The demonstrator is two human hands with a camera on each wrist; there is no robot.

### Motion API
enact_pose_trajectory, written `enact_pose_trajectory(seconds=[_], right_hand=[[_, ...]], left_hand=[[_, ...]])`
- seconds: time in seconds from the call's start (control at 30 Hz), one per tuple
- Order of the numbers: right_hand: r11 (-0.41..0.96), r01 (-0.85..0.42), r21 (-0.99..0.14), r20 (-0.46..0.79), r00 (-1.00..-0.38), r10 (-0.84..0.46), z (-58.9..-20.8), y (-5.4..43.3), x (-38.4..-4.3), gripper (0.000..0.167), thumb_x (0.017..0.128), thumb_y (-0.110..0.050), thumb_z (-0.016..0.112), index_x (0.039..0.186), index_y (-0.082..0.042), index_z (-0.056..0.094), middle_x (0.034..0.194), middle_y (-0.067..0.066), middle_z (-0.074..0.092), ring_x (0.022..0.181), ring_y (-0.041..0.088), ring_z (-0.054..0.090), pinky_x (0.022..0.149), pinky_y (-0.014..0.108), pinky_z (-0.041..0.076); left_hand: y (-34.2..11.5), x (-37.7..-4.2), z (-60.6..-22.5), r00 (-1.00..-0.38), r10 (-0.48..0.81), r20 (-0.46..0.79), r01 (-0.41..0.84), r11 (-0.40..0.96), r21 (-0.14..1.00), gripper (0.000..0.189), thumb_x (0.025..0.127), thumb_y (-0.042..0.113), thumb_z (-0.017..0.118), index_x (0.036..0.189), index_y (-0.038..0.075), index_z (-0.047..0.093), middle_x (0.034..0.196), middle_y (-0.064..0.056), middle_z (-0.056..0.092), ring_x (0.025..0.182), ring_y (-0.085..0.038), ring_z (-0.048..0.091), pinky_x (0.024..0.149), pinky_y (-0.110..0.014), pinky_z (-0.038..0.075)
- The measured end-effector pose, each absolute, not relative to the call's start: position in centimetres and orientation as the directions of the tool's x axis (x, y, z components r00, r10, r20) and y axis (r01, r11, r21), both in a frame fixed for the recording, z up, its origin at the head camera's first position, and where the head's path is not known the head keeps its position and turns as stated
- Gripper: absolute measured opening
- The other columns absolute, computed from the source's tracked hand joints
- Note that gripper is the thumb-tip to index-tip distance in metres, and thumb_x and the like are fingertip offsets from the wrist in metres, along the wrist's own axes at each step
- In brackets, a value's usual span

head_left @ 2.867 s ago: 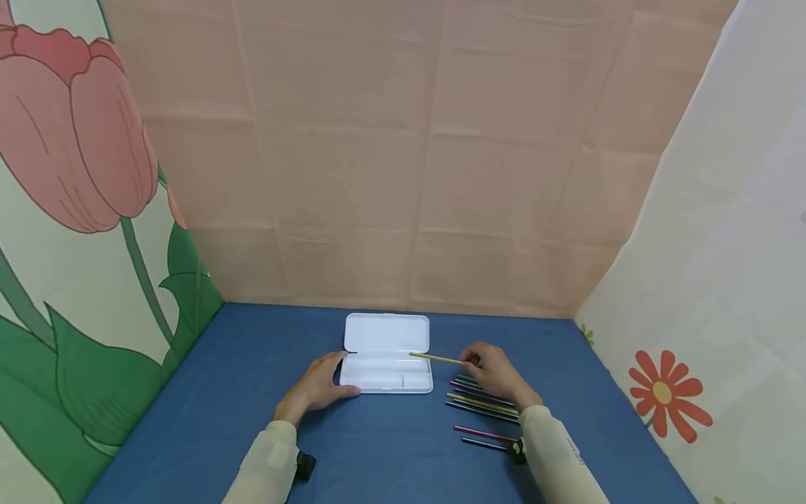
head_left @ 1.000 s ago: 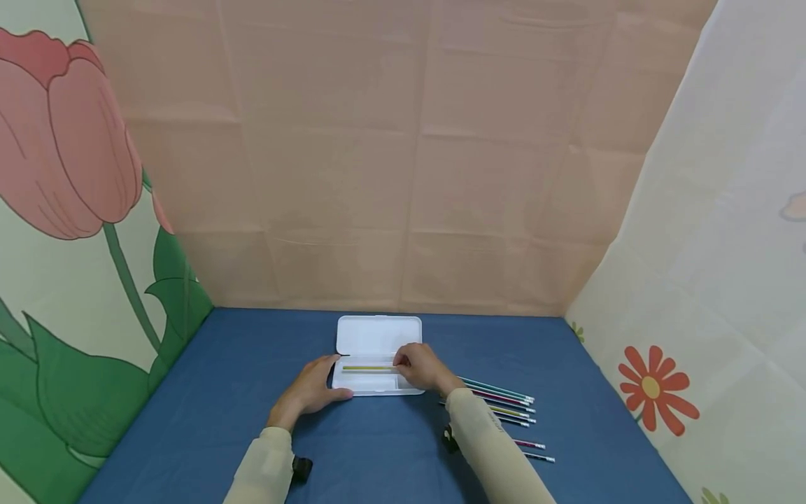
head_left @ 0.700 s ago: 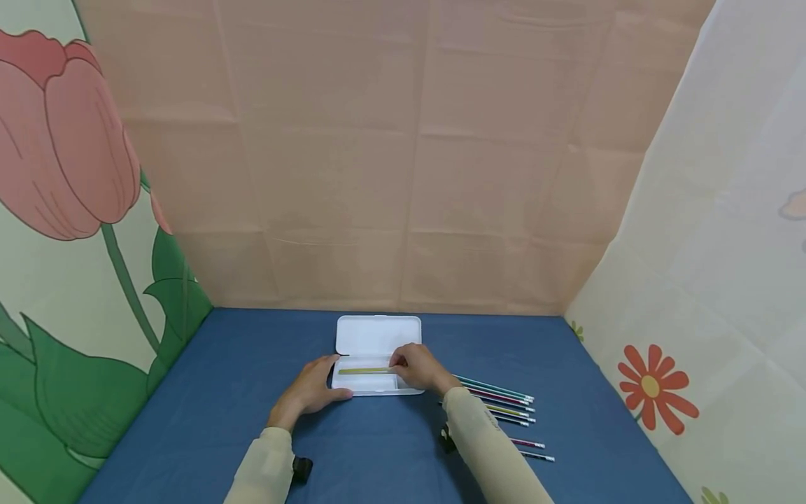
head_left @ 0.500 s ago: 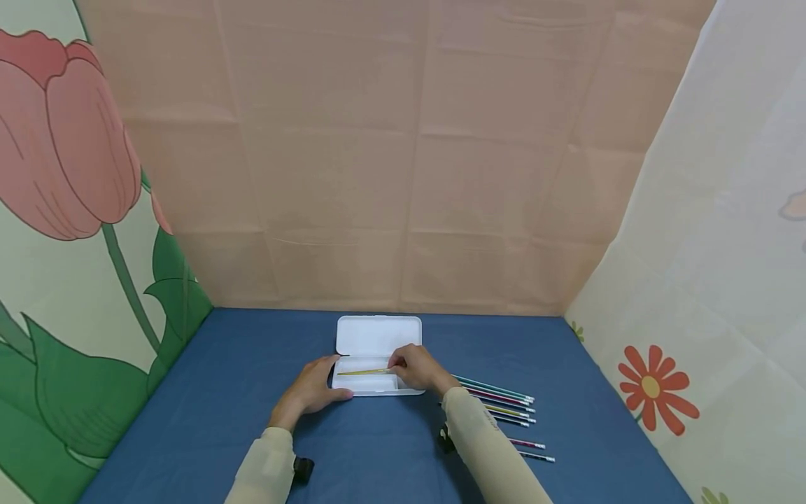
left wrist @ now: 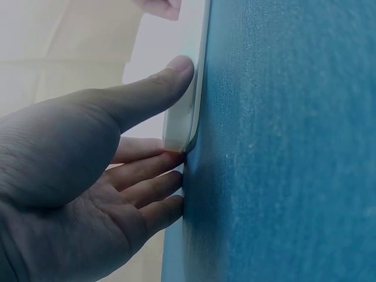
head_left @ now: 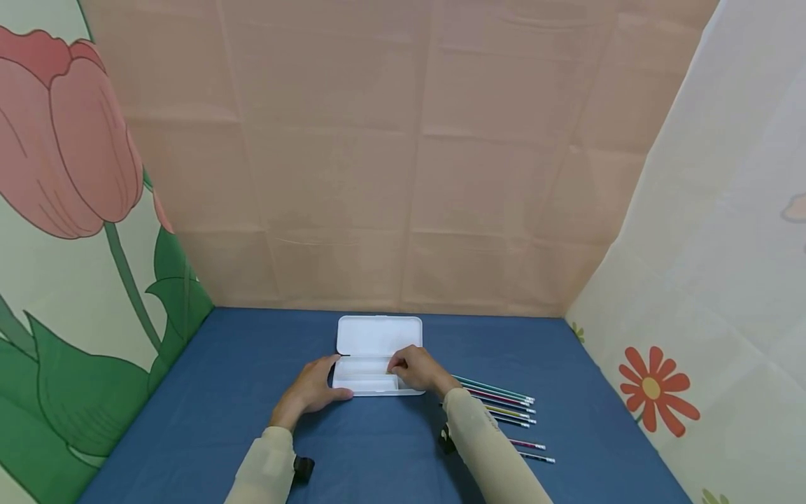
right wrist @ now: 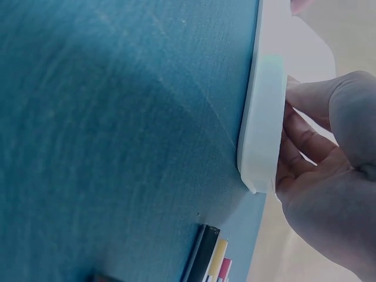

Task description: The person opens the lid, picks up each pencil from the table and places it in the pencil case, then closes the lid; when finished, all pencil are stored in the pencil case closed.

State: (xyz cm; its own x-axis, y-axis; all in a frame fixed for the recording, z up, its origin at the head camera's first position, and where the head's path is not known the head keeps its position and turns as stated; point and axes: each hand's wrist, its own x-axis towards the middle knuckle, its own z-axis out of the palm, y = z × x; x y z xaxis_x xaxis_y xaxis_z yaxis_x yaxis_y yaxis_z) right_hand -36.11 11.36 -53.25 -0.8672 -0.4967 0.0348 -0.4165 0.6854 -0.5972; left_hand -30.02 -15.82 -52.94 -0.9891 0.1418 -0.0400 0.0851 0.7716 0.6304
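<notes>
An open white pencil case (head_left: 365,384) lies on the blue table, its lid (head_left: 378,334) folded back, its tray divided into compartments. My left hand (head_left: 308,393) holds the tray's left end. In the left wrist view the thumb (left wrist: 170,82) presses the front wall and fingers touch the end. My right hand (head_left: 418,367) reaches into the right part of the tray with thumb and fingertips together. Only a tiny yellowish spot of the yellow pencil shows at those fingertips; its shaft is hidden, apparently behind the divider. The right wrist view hides the fingertips behind the case wall (right wrist: 264,129).
Several pencils (head_left: 513,411) lie side by side to the right of the case, partly under my right forearm. Two more pencils (head_left: 535,457) lie nearer me. A tan cloth (head_left: 403,175) stands behind the table, with printed cloths at both sides.
My right hand has carried the yellow pencil left from beside the case into the tray. Its shaft then sank out of sight within the last half second. My left hand keeps its place.
</notes>
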Motion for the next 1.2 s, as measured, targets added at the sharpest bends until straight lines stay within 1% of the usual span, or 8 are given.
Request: enact_pose_trajectory(seconds=[0.17, 0.33, 0.47, 0.63, 0.77, 0.87, 0.97, 1.2], right_hand=[[0.68, -0.418, -0.602, 0.04, -0.867, -0.498, -53.5, 11.5, -36.0, 0.017, 0.109, -0.005, 0.071, 0.104, -0.012, 0.085, 0.099, 0.001, 0.081, 0.084, 0.01, 0.061, 0.08, 0.025, 0.054], [0.677, -0.417, -0.607, 0.046, -0.868, -0.494, -53.8, 11.6, -35.8, 0.012, 0.11, -0.01, 0.072, 0.112, -0.012, 0.084, 0.105, 0.002, 0.08, 0.089, 0.011, 0.062, 0.088, 0.028, 0.058], [0.663, -0.42, -0.62, 0.065, -0.87, -0.489, -53.8, 11.8, -35.6, 0.013, 0.111, -0.012, 0.071, 0.118, -0.011, 0.083, 0.112, 0.004, 0.081, 0.095, 0.014, 0.065, 0.094, 0.035, 0.063], [0.633, -0.42, -0.65, 0.101, -0.874, -0.476, -53.3, 12.2, -34.9, 0.017, 0.112, -0.013, 0.069, 0.124, -0.008, 0.081, 0.12, 0.007, 0.081, 0.106, 0.019, 0.071, 0.101, 0.046, 0.065], [0.639, -0.441, -0.63, 0.134, -0.873, -0.469, -52.9, 12.9, -34.2, 0.023, 0.112, -0.015, 0.068, 0.131, -0.006, 0.078, 0.13, 0.009, 0.08, 0.12, 0.026, 0.073, 0.111, 0.053, 0.062], [0.64, -0.463, -0.613, 0.161, -0.866, -0.473, -52.3, 13.7, -33.5, 0.027, 0.112, -0.017, 0.07, 0.135, -0.006, 0.077, 0.136, 0.01, 0.079, 0.128, 0.03, 0.073, 0.116, 0.057, 0.059], [0.63, -0.48, -0.611, 0.186, -0.86, -0.475, -51.6, 14.4, -32.7, 0.031, 0.111, -0.019, 0.071, 0.139, -0.005, 0.075, 0.14, 0.012, 0.078, 0.133, 0.034, 0.072, 0.117, 0.06, 0.059], [0.645, -0.485, -0.591, 0.214, -0.865, -0.454, -50.7, 16.3, -30.9, 0.038, 0.111, -0.023, 0.075, 0.145, -0.008, 0.072, 0.146, 0.01, 0.075, 0.138, 0.034, 0.071, 0.119, 0.062, 0.058]], left_hand=[[-15.8, -29.9, -53.1, -0.989, 0.142, -0.047, 0.081, 0.774, 0.629, 0.09, 0.095, 0.03, 0.094, 0.165, -0.005, 0.049, 0.169, -0.032, 0.053, 0.158, -0.054, 0.05, 0.13, -0.074, 0.042], [-15.9, -29.9, -53.2, -0.988, 0.145, -0.051, 0.08, 0.771, 0.632, 0.09, 0.095, 0.029, 0.093, 0.166, -0.005, 0.048, 0.17, -0.031, 0.053, 0.158, -0.054, 0.05, 0.13, -0.074, 0.042], [-15.9, -29.9, -53.1, -0.988, 0.145, -0.049, 0.081, 0.767, 0.637, 0.09, 0.096, 0.029, 0.093, 0.166, -0.005, 0.047, 0.17, -0.032, 0.052, 0.159, -0.054, 0.049, 0.13, -0.074, 0.041], [-16.0, -29.9, -52.8, -0.988, 0.146, -0.049, 0.082, 0.767, 0.636, 0.091, 0.096, 0.029, 0.093, 0.166, -0.005, 0.048, 0.171, -0.032, 0.051, 0.159, -0.055, 0.049, 0.13, -0.073, 0.041], [-15.8, -30.0, -52.7, -0.988, 0.149, -0.046, 0.086, 0.766, 0.637, 0.09, 0.095, 0.03, 0.094, 0.166, -0.002, 0.049, 0.171, -0.03, 0.053, 0.158, -0.053, 0.05, 0.13, -0.073, 0.042], [-15.8, -30.0, -52.7, -0.987, 0.152, -0.044, 0.089, 0.762, 0.641, 0.089, 0.095, 0.03, 0.094, 0.166, -0.001, 0.05, 0.171, -0.029, 0.053, 0.158, -0.052, 0.051, 0.13, -0.073, 0.042], [-15.8, -30.0, -52.8, -0.987, 0.152, -0.042, 0.089, 0.758, 0.647, 0.089, 0.095, 0.03, 0.093, 0.166, 0.0, 0.05, 0.171, -0.029, 0.053, 0.157, -0.052, 0.051, 0.13, -0.073, 0.041], [-15.8, -29.9, -52.8, -0.988, 0.152, -0.039, 0.091, 0.76, 0.644, 0.088, 0.095, 0.028, 0.093, 0.166, -0.001, 0.05, 0.17, -0.029, 0.053, 0.156, -0.052, 0.052, 0.13, -0.073, 0.041]])
